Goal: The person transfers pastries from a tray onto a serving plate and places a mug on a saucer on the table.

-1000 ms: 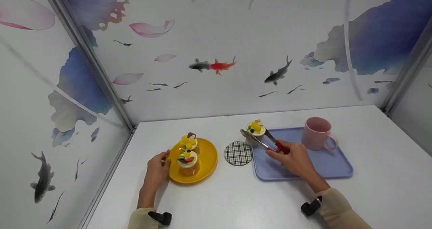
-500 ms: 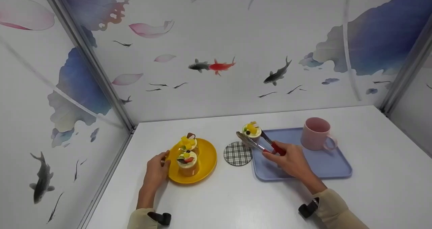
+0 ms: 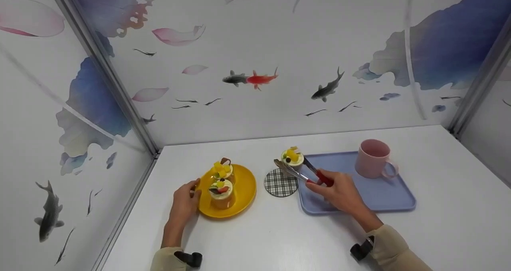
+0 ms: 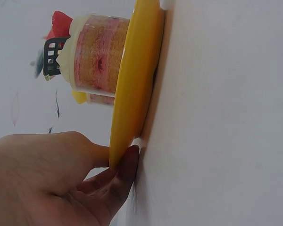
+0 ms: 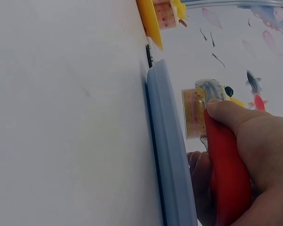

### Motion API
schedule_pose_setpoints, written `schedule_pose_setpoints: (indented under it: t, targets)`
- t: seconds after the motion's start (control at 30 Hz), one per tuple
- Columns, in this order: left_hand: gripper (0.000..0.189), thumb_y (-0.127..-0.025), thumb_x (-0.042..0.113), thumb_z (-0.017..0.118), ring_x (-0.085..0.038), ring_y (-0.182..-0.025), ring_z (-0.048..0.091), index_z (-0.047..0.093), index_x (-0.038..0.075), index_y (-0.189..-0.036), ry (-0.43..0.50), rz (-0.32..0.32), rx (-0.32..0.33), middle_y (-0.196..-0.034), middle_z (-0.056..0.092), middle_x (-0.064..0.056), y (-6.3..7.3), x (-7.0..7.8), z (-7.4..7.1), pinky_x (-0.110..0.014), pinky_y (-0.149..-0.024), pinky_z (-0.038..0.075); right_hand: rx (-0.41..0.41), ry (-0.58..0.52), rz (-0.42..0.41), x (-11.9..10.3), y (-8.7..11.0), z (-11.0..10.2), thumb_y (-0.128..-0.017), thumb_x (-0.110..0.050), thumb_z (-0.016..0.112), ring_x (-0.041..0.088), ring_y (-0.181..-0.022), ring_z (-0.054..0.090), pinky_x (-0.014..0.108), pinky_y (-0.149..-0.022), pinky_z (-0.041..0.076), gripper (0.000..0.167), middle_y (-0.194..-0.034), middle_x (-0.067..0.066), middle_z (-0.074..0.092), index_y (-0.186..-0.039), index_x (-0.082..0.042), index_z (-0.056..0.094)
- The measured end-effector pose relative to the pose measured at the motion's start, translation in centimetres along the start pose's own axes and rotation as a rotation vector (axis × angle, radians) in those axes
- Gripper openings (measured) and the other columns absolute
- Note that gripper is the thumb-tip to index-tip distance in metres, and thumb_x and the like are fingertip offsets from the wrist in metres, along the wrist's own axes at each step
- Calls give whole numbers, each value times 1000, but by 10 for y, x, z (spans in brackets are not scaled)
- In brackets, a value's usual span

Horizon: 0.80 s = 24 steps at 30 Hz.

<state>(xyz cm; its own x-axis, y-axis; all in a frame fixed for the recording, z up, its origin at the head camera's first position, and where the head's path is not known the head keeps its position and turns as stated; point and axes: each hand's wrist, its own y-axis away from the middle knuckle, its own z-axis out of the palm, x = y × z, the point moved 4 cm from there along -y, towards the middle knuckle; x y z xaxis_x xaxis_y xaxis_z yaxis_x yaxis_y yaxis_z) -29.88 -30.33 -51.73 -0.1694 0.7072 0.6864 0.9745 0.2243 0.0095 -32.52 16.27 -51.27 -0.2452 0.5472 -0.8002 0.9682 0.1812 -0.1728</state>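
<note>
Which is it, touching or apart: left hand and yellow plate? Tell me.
Touching: the left wrist view shows the left hand pinching the rim of the yellow plate between thumb and fingers.

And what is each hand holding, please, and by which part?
Left hand: yellow plate, by its rim. Right hand: tongs, by red handles, gripping a dessert cup by its sides.

red-handled tongs [image 5: 228, 169] hold a fruit-topped cup [image 3: 292, 157] upright; yellow plate [image 3: 244, 187] lies left

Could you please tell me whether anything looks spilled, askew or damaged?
Nothing stands out: the mug stands upright on the tray, two cakes sit upright on the plate, the tongs hold a third cake upright, and no spill shows.
</note>
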Motion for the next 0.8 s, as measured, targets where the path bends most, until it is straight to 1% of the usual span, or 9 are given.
schedule_pose_setpoints:
  t: [0.07, 0.2, 0.27, 0.4, 0.47, 0.67, 0.8]
  targets:
    - [50, -112, 7, 57, -31, -124, 65, 51, 5, -161, 5, 1, -3, -146, 63, -21, 0, 0, 0, -46, -112, 58, -3, 3, -1, -1, 0, 1, -90, -49, 88, 18, -60, 61, 22, -51, 49, 56, -87, 1, 69, -130, -11, 77]
    - [49, -112, 7, 57, -31, -124, 65, 51, 4, -160, 7, 7, -3, -147, 63, -21, 0, -1, 0, -47, -112, 58, -12, -1, -12, -4, 1, 4, -90, -48, 88, 17, -59, 61, 21, -50, 48, 52, -87, 0, 69, -126, -11, 77]
    - [49, -111, 6, 57, -31, -124, 65, 51, 4, -160, 4, 7, -1, -146, 64, -22, 0, -1, 0, -47, -112, 58, -14, -6, -15, -6, 1, 5, -90, -47, 88, 16, -59, 60, 21, -50, 48, 53, -87, 0, 70, -127, -11, 77]
    - [49, -111, 5, 57, -31, -123, 65, 51, 4, -160, 3, 2, -2, -145, 64, -22, 1, 0, -2, -48, -113, 57, -18, -12, -13, -7, 1, 8, -90, -46, 89, 14, -60, 60, 22, -50, 49, 59, -89, -1, 73, -134, -9, 76]
    - [49, -111, 4, 57, -31, -123, 65, 51, 4, -160, 4, 3, -2, -145, 63, -22, 2, 1, -2, -48, -113, 57, -22, -12, -17, -9, 2, 10, -90, -45, 89, 13, -60, 60, 22, -50, 49, 59, -89, 0, 73, -135, -9, 75]
    - [49, -111, 5, 57, -31, -122, 65, 52, 4, -160, 0, 10, -2, -145, 64, -22, 1, 1, -2, -47, -112, 58, -40, -26, -21, -12, 2, 14, -91, -42, 89, 13, -58, 59, 21, -49, 48, 46, -89, -1, 72, -124, -12, 78]
    - [49, -112, 5, 56, -30, -121, 65, 51, 4, -160, 4, 6, -4, -145, 64, -22, 0, 0, -1, -47, -111, 58, -47, -17, -23, -16, 4, 16, -91, -43, 88, 13, -60, 59, 20, -50, 47, 46, -90, -1, 73, -124, -13, 78]
